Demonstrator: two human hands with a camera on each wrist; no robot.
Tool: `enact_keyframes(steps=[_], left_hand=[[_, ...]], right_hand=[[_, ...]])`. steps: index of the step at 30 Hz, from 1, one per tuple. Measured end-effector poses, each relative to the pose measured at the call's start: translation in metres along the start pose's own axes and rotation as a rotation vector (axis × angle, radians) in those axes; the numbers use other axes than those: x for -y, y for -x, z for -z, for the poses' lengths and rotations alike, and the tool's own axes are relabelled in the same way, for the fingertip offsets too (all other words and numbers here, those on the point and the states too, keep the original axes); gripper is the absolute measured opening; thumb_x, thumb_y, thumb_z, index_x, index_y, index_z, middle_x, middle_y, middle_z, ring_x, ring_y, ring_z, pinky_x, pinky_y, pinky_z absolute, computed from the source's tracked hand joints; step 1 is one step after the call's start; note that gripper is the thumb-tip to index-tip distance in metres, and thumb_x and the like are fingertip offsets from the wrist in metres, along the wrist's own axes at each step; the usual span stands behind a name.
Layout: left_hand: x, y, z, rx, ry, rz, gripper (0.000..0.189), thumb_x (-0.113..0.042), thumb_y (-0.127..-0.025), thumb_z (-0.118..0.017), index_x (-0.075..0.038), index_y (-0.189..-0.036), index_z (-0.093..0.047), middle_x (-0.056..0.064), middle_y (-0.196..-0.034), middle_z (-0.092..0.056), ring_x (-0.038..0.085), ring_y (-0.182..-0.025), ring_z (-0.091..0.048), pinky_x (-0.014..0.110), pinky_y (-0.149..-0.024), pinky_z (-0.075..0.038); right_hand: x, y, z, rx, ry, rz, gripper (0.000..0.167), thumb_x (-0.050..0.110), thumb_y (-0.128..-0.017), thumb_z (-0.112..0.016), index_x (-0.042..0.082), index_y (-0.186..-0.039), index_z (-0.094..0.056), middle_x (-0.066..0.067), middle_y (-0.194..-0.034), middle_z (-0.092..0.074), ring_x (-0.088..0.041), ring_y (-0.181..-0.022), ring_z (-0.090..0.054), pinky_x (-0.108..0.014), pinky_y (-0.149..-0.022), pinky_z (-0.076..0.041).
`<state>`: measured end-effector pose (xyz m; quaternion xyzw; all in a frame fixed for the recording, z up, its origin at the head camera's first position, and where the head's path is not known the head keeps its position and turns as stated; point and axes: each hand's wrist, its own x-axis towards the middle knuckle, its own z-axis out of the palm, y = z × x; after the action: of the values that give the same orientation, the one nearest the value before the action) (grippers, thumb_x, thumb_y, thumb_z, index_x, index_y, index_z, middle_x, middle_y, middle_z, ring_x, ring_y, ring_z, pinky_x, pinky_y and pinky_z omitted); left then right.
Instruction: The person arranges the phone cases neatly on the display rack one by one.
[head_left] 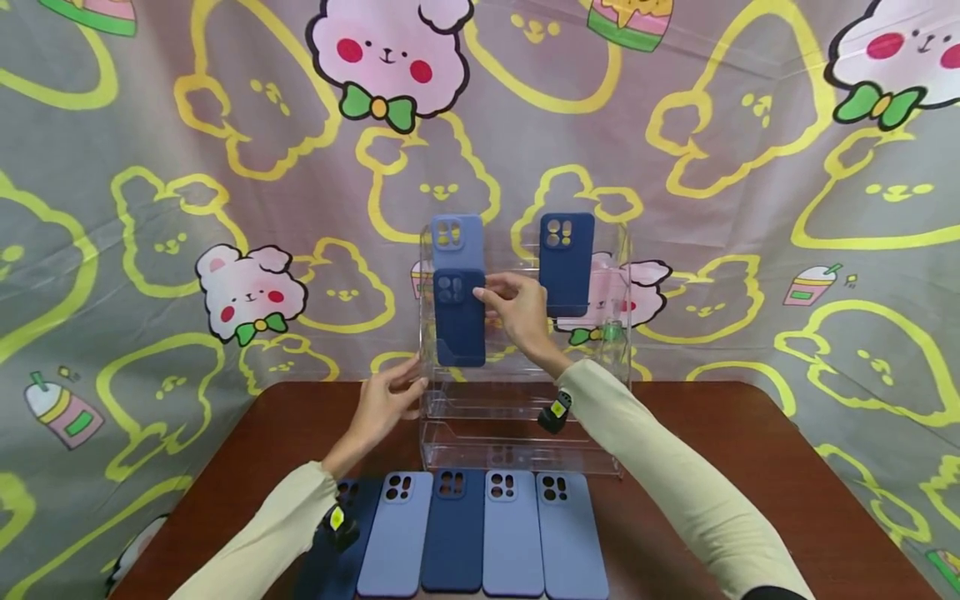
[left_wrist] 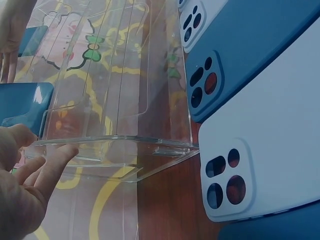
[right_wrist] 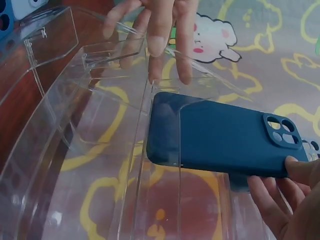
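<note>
My right hand (head_left: 522, 317) pinches a dark blue phone case (head_left: 460, 333) by the edge near its camera cutouts. The case's lower end sits behind the front lip of a tier on the clear acrylic display rack (head_left: 525, 457), as the right wrist view shows. Behind it, on the tier above, stands a light blue phone case (head_left: 457, 242). Another dark blue phone case (head_left: 567, 262) stands at the upper right of the rack. My left hand (head_left: 386, 400) is at the rack's left side, its fairly straight fingers (right_wrist: 185, 45) at the side panel's edge.
In front of the rack, several phone cases lie in a row on the brown table (head_left: 690, 500), among them a light blue case (head_left: 397, 533) and a dark blue case (head_left: 453, 537). A cartoon-print curtain (head_left: 525, 150) hangs behind the table.
</note>
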<state>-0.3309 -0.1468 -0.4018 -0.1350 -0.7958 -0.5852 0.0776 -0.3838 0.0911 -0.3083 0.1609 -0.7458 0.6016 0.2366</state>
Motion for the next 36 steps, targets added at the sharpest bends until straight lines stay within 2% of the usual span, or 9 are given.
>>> enact_keyframes(steps=[5,9,12,16,21,27,36], left_hand=[[0.000,0.000,0.002,0.010,0.016,0.001,0.054,-0.007,-0.101,-0.070,-0.007,-0.152,-0.054,0.026,-0.139,-0.064,0.043,-0.112,-0.071,0.033,-0.067,-0.067],[0.001,-0.002,0.000,0.020,0.022,-0.001,0.054,-0.006,-0.100,-0.071,-0.007,-0.152,-0.054,0.026,-0.137,-0.065,0.043,-0.110,-0.072,0.034,-0.067,-0.067],[0.001,-0.003,0.000,0.019,0.018,-0.011,0.054,-0.007,-0.100,-0.070,-0.007,-0.152,-0.054,0.026,-0.138,-0.065,0.045,-0.111,-0.071,0.034,-0.066,-0.067],[0.001,-0.003,0.001,0.018,0.016,-0.021,0.054,-0.006,-0.101,-0.070,-0.006,-0.152,-0.054,0.026,-0.138,-0.065,0.047,-0.112,-0.070,0.033,-0.066,-0.067],[0.001,-0.002,0.002,0.020,0.011,-0.026,0.053,-0.005,-0.100,-0.070,-0.005,-0.151,-0.055,0.026,-0.137,-0.065,0.046,-0.110,-0.071,0.034,-0.065,-0.067],[0.001,-0.004,0.002,0.026,0.024,-0.028,0.053,-0.006,-0.101,-0.069,-0.007,-0.152,-0.054,0.027,-0.138,-0.064,0.045,-0.112,-0.071,0.034,-0.068,-0.067],[0.002,-0.002,0.003,0.032,0.009,-0.027,0.054,-0.006,-0.101,-0.069,-0.006,-0.153,-0.053,0.026,-0.139,-0.063,0.043,-0.111,-0.072,0.033,-0.067,-0.067]], right_hand=[[-0.004,0.000,-0.002,-0.011,0.018,0.053,0.021,0.012,-0.094,-0.080,-0.002,-0.110,-0.076,-0.020,-0.094,-0.078,-0.044,-0.075,-0.075,-0.048,-0.063,-0.067],[-0.008,0.000,0.002,-0.008,0.027,0.080,0.018,0.011,-0.094,-0.080,-0.002,-0.104,-0.074,-0.019,-0.089,-0.077,-0.031,-0.066,-0.074,-0.038,-0.058,-0.067],[-0.008,0.000,0.003,0.000,0.076,0.105,0.015,0.010,-0.096,-0.078,-0.002,-0.104,-0.073,-0.018,-0.089,-0.077,-0.024,-0.066,-0.073,-0.029,-0.056,-0.065],[-0.007,0.003,0.004,-0.003,0.164,0.138,0.011,0.009,-0.097,-0.075,0.000,-0.104,-0.074,-0.016,-0.091,-0.076,-0.033,-0.077,-0.074,-0.031,-0.062,-0.065],[-0.005,0.008,0.006,-0.022,0.220,0.157,0.011,0.009,-0.096,-0.077,0.000,-0.101,-0.075,-0.014,-0.092,-0.077,-0.027,-0.078,-0.073,-0.034,-0.071,-0.062],[-0.002,0.011,0.010,-0.034,0.215,0.180,0.012,0.009,-0.095,-0.078,-0.001,-0.101,-0.074,-0.014,-0.091,-0.077,-0.026,-0.079,-0.074,-0.032,-0.069,-0.062],[-0.004,0.027,0.027,0.073,0.164,0.154,0.016,0.010,-0.098,-0.076,-0.003,-0.107,-0.073,-0.016,-0.091,-0.075,-0.031,-0.073,-0.075,-0.029,-0.056,-0.064]])
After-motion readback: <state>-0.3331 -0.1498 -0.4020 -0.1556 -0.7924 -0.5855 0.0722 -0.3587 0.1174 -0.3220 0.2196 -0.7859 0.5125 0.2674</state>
